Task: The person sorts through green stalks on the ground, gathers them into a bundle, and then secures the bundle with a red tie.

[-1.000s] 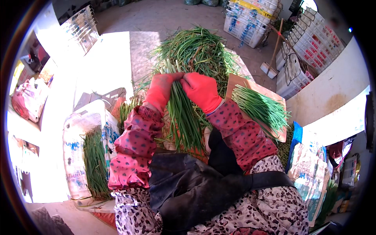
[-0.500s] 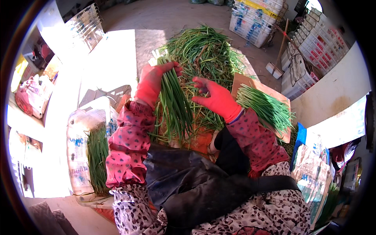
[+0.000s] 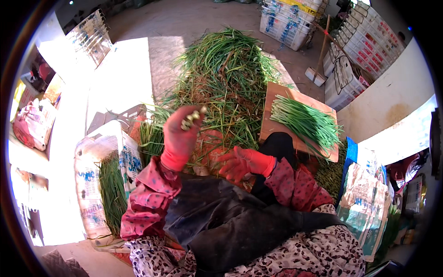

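Both hands have shifted since the earlier frame: the right hand (image 3: 248,164) is lower, and the left hand (image 3: 179,138) has turned so that the pale ends of its bunch of green stalks (image 3: 186,123) face the viewer. The left fingers are curled around that bunch; its leaves are mostly hidden behind the hand. The right fingers are spread and released, near the dark apron (image 3: 230,217). With one hand gripping, a loosened left hold could let stalks slide out unevenly, and the leaves might snag in the loose greens (image 3: 221,69) heaped beyond. To the right, a trimmed-looking bundle (image 3: 304,121) lies on a tilted-looking brown board (image 3: 268,128); a knock from the right arm could scatter it. On the left, a white crate (image 3: 87,189) holds more greens (image 3: 112,194).
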Action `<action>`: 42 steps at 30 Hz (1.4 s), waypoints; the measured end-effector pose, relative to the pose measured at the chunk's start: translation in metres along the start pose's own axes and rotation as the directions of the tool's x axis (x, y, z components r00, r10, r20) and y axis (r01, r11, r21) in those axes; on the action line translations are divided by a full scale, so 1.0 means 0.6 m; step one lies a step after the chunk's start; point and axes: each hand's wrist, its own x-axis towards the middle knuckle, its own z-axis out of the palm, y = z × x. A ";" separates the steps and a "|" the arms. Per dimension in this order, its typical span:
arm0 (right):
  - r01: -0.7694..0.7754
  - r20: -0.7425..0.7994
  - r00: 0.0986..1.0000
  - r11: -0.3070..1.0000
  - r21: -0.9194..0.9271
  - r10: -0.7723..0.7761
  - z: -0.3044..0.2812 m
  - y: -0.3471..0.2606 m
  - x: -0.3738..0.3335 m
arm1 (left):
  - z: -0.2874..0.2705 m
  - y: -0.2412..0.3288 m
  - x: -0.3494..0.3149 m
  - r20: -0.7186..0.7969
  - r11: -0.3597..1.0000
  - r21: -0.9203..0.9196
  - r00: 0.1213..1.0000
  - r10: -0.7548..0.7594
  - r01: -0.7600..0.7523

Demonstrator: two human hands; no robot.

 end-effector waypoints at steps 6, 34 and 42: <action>0.372 0.055 0.928 0.925 -0.073 -0.368 0.003 0.082 0.075 | 0.065 -0.024 -0.143 0.755 0.523 0.437 0.614 0.228 -0.732; 0.406 -0.516 0.778 0.914 -0.022 -0.358 0.034 0.060 0.029 | 0.057 -0.094 -0.288 0.526 0.226 -0.487 0.490 -0.695 0.844; 0.435 -0.472 0.783 0.899 -0.051 -0.405 0.011 0.083 0.049 | 0.023 -0.113 -0.311 0.463 0.248 -0.530 0.522 -0.717 0.811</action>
